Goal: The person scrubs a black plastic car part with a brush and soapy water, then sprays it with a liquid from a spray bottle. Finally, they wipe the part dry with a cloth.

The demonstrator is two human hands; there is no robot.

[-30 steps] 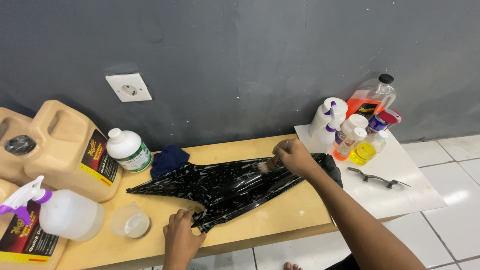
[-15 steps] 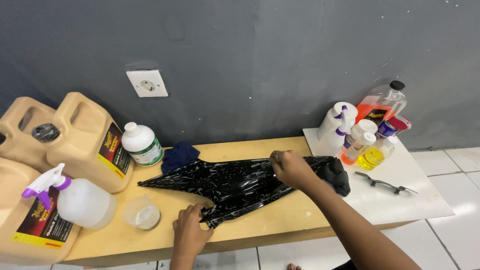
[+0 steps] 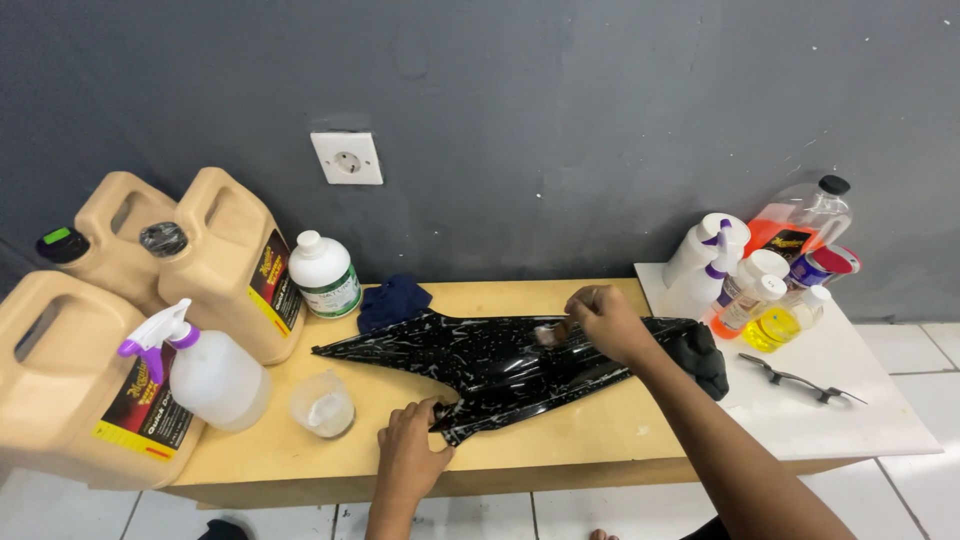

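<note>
1. A glossy black plastic panel (image 3: pixel 500 365), long and pointed at its left end, lies flat along the middle of the wooden desk (image 3: pixel 600 440). Its surface carries pale streaks.
2. The right hand (image 3: pixel 605 322) rests on the upper right part of the panel, fingers closed around a small brown pad (image 3: pixel 552 333) pressed to the surface.
3. The left hand (image 3: pixel 410 455) sits at the front edge of the desk, fingers bent, pinching the panel's near lower edge.
4. A dark blue cloth (image 3: pixel 393 300) lies bunched just behind the panel, near the wall.
5. A black cloth (image 3: pixel 702 358) lies at the panel's right end, touching it.
6. A small clear plastic cup (image 3: pixel 322 404) stands on the desk left of the panel, apart from it.
7. A white spray bottle with a purple trigger (image 3: pixel 205 370) stands beside the cup.
8. 3 tan jugs (image 3: pixel 225 260) stand at the left end; a white round bottle (image 3: pixel 324 275) stands next to them.
9. On the white board (image 3: pixel 860 400) at the right stand several bottles (image 3: pixel 760 285), including orange and yellow ones; a thin black tool (image 3: pixel 795 378) lies in front of them.
10. A white wall socket (image 3: pixel 346 158) sits on the dark grey wall.
</note>
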